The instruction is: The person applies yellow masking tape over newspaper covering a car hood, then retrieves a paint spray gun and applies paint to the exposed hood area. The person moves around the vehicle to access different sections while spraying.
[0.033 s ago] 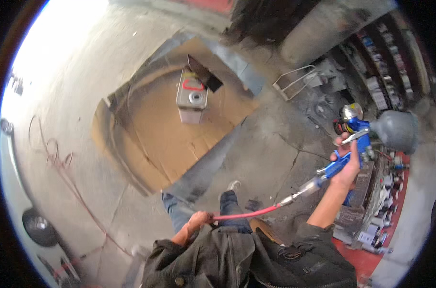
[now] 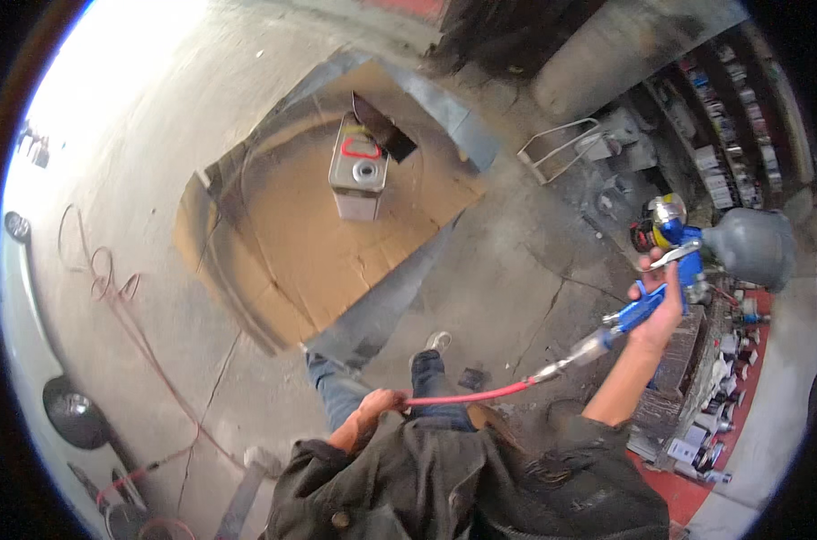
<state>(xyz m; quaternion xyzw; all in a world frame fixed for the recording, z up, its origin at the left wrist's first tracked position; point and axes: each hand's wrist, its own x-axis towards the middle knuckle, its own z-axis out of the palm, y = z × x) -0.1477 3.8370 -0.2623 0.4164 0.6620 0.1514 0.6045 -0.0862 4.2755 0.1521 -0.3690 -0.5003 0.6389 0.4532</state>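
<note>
My right hand (image 2: 658, 310) is closed around the handle of a blue spray gun (image 2: 638, 309), fingers by its metal trigger. A grey paint cup (image 2: 749, 248) is attached to the gun and points to the right. From the bottom of the handle, a clear-and-metal fitting (image 2: 575, 355) leads into a red air hose (image 2: 476, 395). In front of my waist, my left hand (image 2: 381, 405) grips that hose. Farther ahead, a square metal can (image 2: 359, 184) with a red handle stands on brown cardboard (image 2: 278, 238). A dark flat panel (image 2: 383, 130) leans tilted on top of the can.
At right are a bench (image 2: 674, 351) and a red surface (image 2: 728, 454) lined with small containers. Shelves (image 2: 728, 117) of cans rise behind them. A white metal frame (image 2: 557, 151) stands on the floor. A loose hose (image 2: 143, 337) lies left, near a light-coloured car (image 2: 26, 333).
The view has shifted slightly. My right hand and the spray gun appear a little farther right, and both hands keep their hold.
</note>
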